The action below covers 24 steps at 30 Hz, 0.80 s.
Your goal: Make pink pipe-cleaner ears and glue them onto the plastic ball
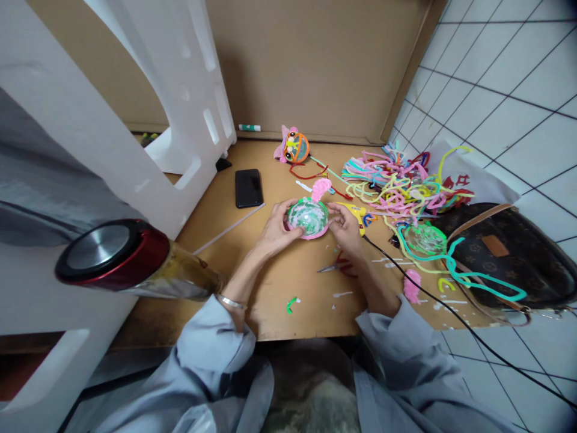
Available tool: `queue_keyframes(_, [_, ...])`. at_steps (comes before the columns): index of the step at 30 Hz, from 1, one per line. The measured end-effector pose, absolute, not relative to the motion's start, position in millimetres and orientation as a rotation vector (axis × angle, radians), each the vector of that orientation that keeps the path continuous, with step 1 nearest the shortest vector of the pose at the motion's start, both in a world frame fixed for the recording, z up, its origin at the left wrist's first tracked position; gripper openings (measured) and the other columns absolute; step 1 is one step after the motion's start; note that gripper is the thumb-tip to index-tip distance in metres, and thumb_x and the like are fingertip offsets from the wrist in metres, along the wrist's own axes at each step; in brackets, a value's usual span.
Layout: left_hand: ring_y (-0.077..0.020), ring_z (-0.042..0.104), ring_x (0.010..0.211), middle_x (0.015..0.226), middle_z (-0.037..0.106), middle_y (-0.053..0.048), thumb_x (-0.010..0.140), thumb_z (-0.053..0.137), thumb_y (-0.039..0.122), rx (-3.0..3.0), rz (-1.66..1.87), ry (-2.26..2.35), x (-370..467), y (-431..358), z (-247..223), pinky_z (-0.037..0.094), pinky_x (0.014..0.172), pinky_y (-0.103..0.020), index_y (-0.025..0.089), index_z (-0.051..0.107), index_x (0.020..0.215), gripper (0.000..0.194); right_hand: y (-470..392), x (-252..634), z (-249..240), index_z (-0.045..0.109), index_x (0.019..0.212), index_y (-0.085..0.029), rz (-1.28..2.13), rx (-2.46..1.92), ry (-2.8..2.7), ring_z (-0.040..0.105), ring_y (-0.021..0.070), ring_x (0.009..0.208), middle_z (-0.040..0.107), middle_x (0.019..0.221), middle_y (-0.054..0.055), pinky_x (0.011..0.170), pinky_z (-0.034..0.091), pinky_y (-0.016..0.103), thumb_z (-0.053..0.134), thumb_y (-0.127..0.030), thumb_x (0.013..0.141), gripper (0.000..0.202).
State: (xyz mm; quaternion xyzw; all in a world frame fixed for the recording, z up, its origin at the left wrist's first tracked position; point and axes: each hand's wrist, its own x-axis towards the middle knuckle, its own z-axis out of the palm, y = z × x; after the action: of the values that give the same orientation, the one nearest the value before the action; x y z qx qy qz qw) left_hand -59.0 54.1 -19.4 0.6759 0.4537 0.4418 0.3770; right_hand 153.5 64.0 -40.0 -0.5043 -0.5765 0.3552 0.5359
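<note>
Item: clear dome, green and white inside, pink along its lower rim, held just above or on the tabletop; which, I cannot tell. Left hand: closed on its left side, thumb over the front. Right hand: fingers curled at the right edge; firm grip or light touch, unclear. Pink fuzzy piece: at the dome's top; a brush from the fingers might bend it. Yellow corded tool: beside the right hand; a snagged cord could drag it. Scissors: partly beneath the right forearm; lowering it could knock them.
</note>
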Motion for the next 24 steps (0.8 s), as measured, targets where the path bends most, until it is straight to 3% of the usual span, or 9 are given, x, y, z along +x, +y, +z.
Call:
queue_keyframes(10, [-0.0272, 0.058, 0.117, 0.132, 0.053, -0.011, 0.067, 0.073, 0.027, 1.682, 1.144, 1.159, -56.9, 53.3, -18.5, 0.05, 0.104, -0.049, 0.022, 0.054, 0.13, 0.067, 63.2, 152.6, -39.8, 0.065, 0.112, -0.021, 0.821, -1.194, -1.352, 0.06, 0.0141, 0.063, 0.073, 0.109, 0.007, 0.06, 0.054, 0.031, 0.057, -0.021, 0.065, 0.048])
queue_keyframes(16, [-0.026, 0.059, 0.115, 0.134, 0.055, -0.012, 0.068, 0.073, 0.026, 1.673, 1.153, 1.143, -57.1, 52.9, -18.6, 0.051, 0.102, -0.047, 0.022, 0.052, 0.132, 0.068, 62.4, 151.5, -38.6, 0.066, 0.112, -0.021, 0.809, -1.216, -1.339, 0.061, 0.0154, 0.064, 0.073, 0.11, 0.008, 0.065, 0.057, 0.035, 0.06, -0.026, 0.068, 0.045])
queue_keyframes(21, [-0.0264, 0.058, 0.118, 0.138, 0.054, -0.012, 0.068, 0.072, 0.027, 1.689, 1.152, 1.126, -57.4, 52.3, -17.2, 0.051, 0.102, -0.046, 0.022, 0.05, 0.134, 0.07, 58.3, 149.1, -32.0, 0.067, 0.109, -0.021, 0.749, -1.193, -1.351, 0.065, 0.0203, 0.08, 0.071, 0.109, 0.01, 0.081, 0.058, 0.041, 0.064, -0.041, 0.075, 0.039])
queue_keyframes(24, [-0.0276, 0.057, 0.12, 0.137, 0.054, -0.013, 0.068, 0.072, 0.027, 1.711, 1.138, 1.14, -57.2, 52.0, -15.8, 0.05, 0.103, -0.047, 0.021, 0.051, 0.133, 0.068, 53.5, 146.6, -26.5, 0.068, 0.111, -0.02, 0.695, -1.209, -1.414, 0.065, 0.0238, 0.091, 0.069, 0.11, 0.011, 0.085, 0.057, 0.043, 0.066, -0.054, 0.079, 0.046])
